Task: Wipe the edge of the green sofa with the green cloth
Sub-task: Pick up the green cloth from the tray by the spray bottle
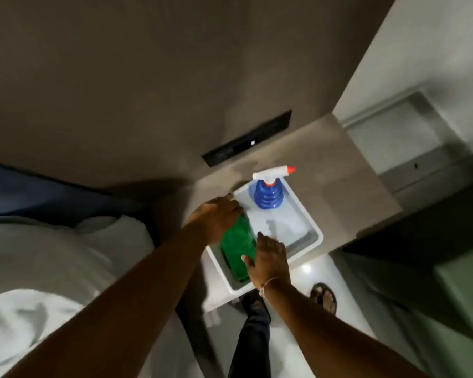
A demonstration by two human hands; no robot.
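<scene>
A folded green cloth (236, 248) lies in the left half of a white tray (316, 237) on a grey bedside shelf. My left hand (219, 216) rests over the cloth's far end, fingers curled on the tray's rim. My right hand (269, 259) lies flat on the cloth's near right edge, fingers spread. Whether either hand grips the cloth is unclear. The green sofa (464, 293) shows at the lower right, its edge pale green, apart from both hands.
A blue spray bottle (268, 193) with a white and red nozzle stands at the tray's far end. A bed with white sheets (47, 268) fills the left. My feet (324, 297) stand on the glossy floor below the shelf. A dark panel (247, 139) is set in the wall.
</scene>
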